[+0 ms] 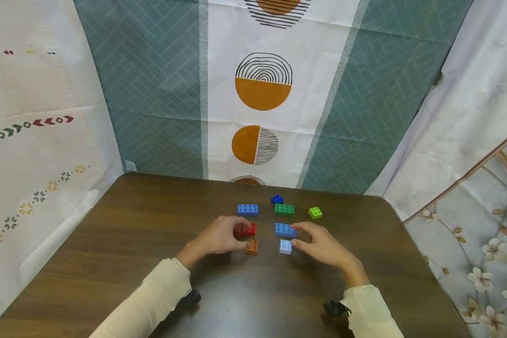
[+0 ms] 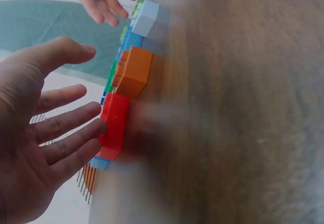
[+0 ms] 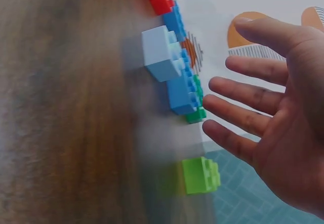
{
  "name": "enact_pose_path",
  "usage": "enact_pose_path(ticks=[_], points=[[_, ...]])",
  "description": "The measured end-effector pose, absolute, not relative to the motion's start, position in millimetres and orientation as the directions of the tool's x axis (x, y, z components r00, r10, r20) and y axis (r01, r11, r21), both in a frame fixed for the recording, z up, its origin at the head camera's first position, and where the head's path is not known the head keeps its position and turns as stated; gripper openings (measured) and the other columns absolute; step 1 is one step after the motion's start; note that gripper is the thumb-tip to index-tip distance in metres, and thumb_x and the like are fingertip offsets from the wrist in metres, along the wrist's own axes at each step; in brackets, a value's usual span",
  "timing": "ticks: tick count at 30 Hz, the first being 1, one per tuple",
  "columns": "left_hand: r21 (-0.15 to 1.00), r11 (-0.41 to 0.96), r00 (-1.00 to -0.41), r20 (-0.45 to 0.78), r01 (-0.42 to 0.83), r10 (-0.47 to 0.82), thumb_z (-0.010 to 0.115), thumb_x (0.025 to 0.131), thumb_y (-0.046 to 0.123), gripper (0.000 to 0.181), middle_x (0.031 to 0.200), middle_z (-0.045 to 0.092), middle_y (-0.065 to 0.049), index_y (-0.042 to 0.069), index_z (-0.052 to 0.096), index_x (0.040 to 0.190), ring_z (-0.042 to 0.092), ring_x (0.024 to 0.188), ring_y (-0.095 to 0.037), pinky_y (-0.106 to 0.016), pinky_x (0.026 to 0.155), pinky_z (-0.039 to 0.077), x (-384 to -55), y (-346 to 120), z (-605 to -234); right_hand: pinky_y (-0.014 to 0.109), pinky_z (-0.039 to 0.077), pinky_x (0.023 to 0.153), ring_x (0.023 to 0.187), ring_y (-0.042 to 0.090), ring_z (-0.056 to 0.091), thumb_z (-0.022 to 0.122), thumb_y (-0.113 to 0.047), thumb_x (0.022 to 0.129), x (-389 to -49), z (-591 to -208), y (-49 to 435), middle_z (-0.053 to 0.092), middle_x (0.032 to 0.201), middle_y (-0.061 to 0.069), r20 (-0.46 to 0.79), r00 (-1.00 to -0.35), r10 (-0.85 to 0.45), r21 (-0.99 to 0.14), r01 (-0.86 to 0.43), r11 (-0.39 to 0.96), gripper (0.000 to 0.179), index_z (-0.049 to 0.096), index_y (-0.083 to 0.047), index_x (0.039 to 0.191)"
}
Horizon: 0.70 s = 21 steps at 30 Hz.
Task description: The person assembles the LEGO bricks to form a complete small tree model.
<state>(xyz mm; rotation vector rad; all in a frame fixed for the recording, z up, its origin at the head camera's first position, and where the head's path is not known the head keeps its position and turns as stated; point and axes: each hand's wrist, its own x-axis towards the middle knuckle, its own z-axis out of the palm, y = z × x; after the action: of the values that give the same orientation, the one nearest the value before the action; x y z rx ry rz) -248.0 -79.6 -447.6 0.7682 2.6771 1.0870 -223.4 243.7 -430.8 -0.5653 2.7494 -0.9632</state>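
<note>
The left hand (image 1: 223, 236) is being held open, empty, near the red block (image 1: 252, 229) and orange block (image 1: 253, 248); the right hand (image 1: 323, 243) is too, near the pale block (image 1: 285, 247).

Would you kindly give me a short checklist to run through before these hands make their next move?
1. Left hand holding nothing: ok, fingers spread.
2. Right hand holding nothing: ok, fingers spread.
3. Orange brick and pale blue brick studs up: ok.
4. Red brick unobstructed in the head view: not ok, the left hand hides part.
5. Lime brick apart from the others: ok.
6. Dark blue brick clear of the green brick: cannot tell, they overlap in view.
</note>
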Motion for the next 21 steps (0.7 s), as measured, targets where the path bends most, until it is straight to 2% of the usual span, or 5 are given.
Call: enact_pose_path(ticks=[10, 15, 21], points=[[0.684, 0.589, -0.839, 0.060, 0.429, 0.541, 0.085, 0.084, 0.024, 0.040, 0.116, 0.074, -0.002, 0.012, 0.072, 0.121, 0.067, 0.105, -0.018, -0.041, 0.097, 0.058, -245, -77, -456, 0.053, 0.055, 0.100, 0.119, 0.030, 0.064, 0.072, -0.028, 0.096, -223, -444, 244, 0.069, 0.131, 0.011, -0.028, -0.887, -0.461, -0.635, -0.341, 0.693, 0.047, 0.062, -0.007, 0.137], [0.662, 0.600, -0.830, 0.061, 0.449, 0.554, 0.085, 0.084, 0.022, 0.038, 0.113, 0.075, 0.000, 0.011, 0.073, 0.119, 0.069, 0.101, -0.016, -0.038, 0.094, 0.059, -244, -75, -461, 0.050, 0.056, 0.099, 0.116, 0.027, 0.064, 0.073, -0.031, 0.095, -223, -449, 242, 0.069, 0.129, 0.008, -0.068, -0.891, -0.448, -0.628, -0.311, 0.714, 0.044, 0.064, -0.011, 0.134], [0.662, 0.609, -0.837, 0.049, 0.436, 0.545, 0.084, 0.084, 0.019, 0.036, 0.110, 0.076, -0.001, 0.011, 0.075, 0.118, 0.068, 0.100, -0.015, -0.038, 0.093, 0.059, -243, -75, -465, 0.040, 0.055, 0.093, 0.108, 0.021, 0.061, 0.075, -0.031, 0.094, -225, -455, 242, 0.069, 0.124, 0.005, -0.089, -0.901, -0.424, -0.619, -0.284, 0.732, 0.039, 0.066, -0.017, 0.129]])
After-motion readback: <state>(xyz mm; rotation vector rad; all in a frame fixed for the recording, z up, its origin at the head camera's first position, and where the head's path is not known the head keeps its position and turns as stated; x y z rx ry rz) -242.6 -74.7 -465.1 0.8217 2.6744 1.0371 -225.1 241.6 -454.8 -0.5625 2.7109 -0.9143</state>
